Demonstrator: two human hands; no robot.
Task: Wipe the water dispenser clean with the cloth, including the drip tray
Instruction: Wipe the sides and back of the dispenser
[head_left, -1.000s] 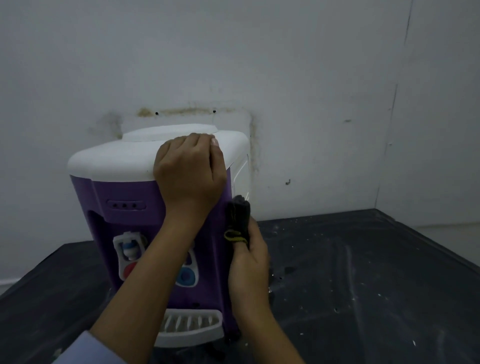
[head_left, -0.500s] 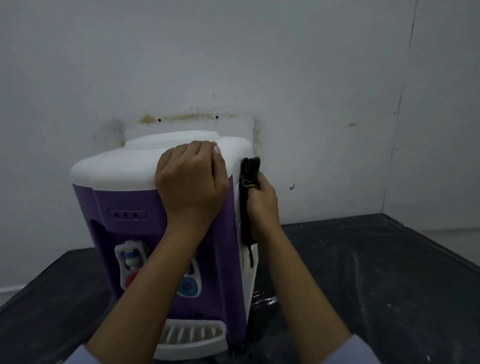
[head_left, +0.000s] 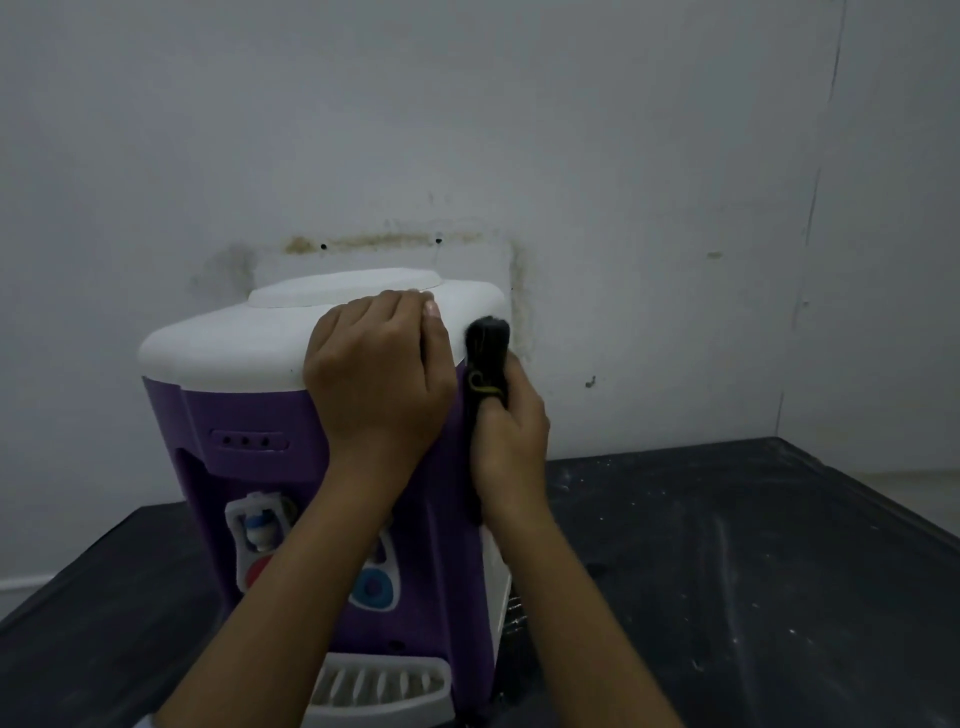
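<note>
A purple water dispenser (head_left: 244, 415) with a white top stands on a dark table. Its white slotted drip tray (head_left: 379, 686) sits at the bottom front. My left hand (head_left: 379, 374) rests on the top's front right corner, fingers curled over the edge. My right hand (head_left: 511, 436) grips a black cloth (head_left: 485, 348) with a yellow mark and presses it against the dispenser's right side near the top. The right side panel is mostly hidden behind my hand and arm.
The dark table (head_left: 727, 571) is speckled with white flecks and stretches out to the right of the dispenser. A stained white wall (head_left: 571, 156) stands close behind, with a corner at the right.
My right hand has slid the black cloth up the dispenser's right side, from near the bottom to the top edge. My left hand has stayed on the top.
</note>
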